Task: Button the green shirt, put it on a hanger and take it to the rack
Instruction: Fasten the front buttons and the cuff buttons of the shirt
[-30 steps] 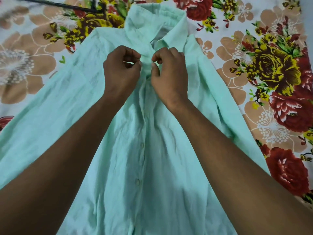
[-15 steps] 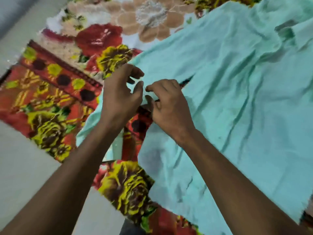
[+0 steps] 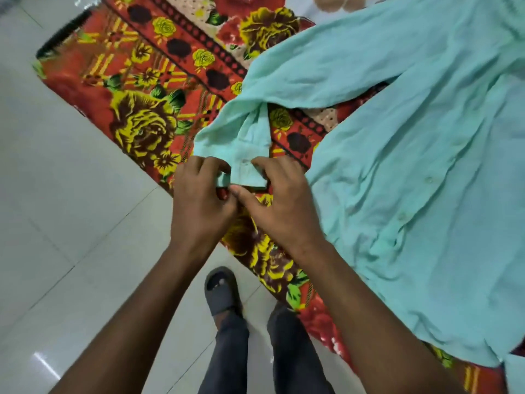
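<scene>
green shirt (image 3: pixel 412 137) runs off frame at 3 o'clock, collar gone past 1 o'clock edge. cuff (image 3: pixel 247 166) end tucked under both hands' fingers, button state there honestly unreadable. bedspread (image 3: pixel 147 109) cropped at 12.

Bare forearms (image 3: pixel 136 314), dark trousers (image 3: pixel 230 354), seemingly grey slipper (image 3: pixel 223 291).

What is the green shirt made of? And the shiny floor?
The green shirt looks like thin woven cloth, maybe cotton: matte, soft and full of wrinkles. The floor looks like glazed tile: pale, glossy, with light reflections and thin joint lines.
</scene>
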The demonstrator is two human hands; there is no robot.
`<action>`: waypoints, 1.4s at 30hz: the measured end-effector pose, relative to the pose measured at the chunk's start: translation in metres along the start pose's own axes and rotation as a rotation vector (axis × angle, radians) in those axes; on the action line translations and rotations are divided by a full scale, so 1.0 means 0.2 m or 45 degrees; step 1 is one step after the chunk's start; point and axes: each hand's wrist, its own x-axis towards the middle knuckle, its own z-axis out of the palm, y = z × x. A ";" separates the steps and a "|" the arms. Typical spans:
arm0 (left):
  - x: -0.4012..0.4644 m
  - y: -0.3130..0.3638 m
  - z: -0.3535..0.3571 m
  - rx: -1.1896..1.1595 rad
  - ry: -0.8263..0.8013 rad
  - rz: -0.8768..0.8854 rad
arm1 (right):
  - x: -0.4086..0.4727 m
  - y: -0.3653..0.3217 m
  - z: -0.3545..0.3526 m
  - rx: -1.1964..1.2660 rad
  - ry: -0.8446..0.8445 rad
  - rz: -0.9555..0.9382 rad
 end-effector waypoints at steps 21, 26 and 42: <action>0.12 0.05 -0.05 -0.240 0.088 -0.306 | 0.04 -0.07 0.08 -0.017 0.162 0.208; 0.13 0.07 -0.04 -0.537 0.033 -0.441 | 0.05 -0.09 0.09 0.080 0.142 0.273; 0.07 0.15 0.03 -0.839 0.202 -0.498 | 0.10 -0.08 0.03 0.568 0.078 0.439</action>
